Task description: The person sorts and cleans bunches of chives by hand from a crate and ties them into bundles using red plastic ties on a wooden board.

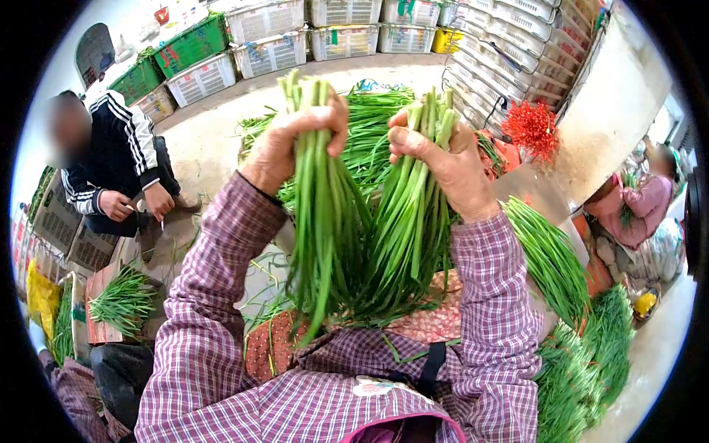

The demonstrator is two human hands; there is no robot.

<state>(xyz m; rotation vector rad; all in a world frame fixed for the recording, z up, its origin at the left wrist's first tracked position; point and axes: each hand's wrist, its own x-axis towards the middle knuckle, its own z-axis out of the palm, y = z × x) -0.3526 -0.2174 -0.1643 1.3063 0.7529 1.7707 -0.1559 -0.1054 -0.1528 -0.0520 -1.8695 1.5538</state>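
My left hand (303,133) is closed around a bunch of garlic chives (319,221), its pale stem ends up and its long leaves hanging down. A second bunch of garlic chives (410,214) is gripped in my right hand (447,159), also stems up. Both bunches hang side by side over my lap, their leaf ends meeting near the apron. Behind them lies a heap of loose garlic chives (362,118), partly hidden by my hands. More garlic chives (546,258) lie to the right of my right forearm.
Bundled greens (576,376) are piled at the lower right. A cluster of red ties (530,131) stands beyond my right hand. Stacked white crates (509,52) and a green crate (193,46) line the back. One person (122,159) sits at left, another (642,203) at right.
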